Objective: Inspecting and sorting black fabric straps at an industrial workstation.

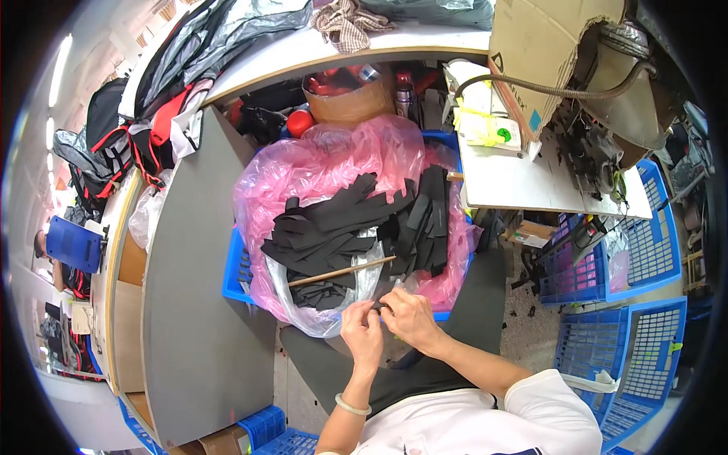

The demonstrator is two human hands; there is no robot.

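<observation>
My left hand [362,334] and my right hand [409,317] meet just below a blue crate [236,274] lined with a pink plastic bag [334,155]. Both pinch a small black fabric piece [377,305] between the fingertips. The crate holds a pile of black fabric strips [356,224]. A thin wooden stick [341,271] lies across the pile, with a clear plastic bag [318,315] beneath it at the crate's near edge. A pale bangle [353,408] circles my left wrist.
A grey table [193,303] runs along my left, with black and red bags [125,144] at its far end. A white sewing table [531,182] with a machine [607,114] stands to the right. Empty blue crates [629,356] sit at lower right. A cardboard tub [353,98] stands behind.
</observation>
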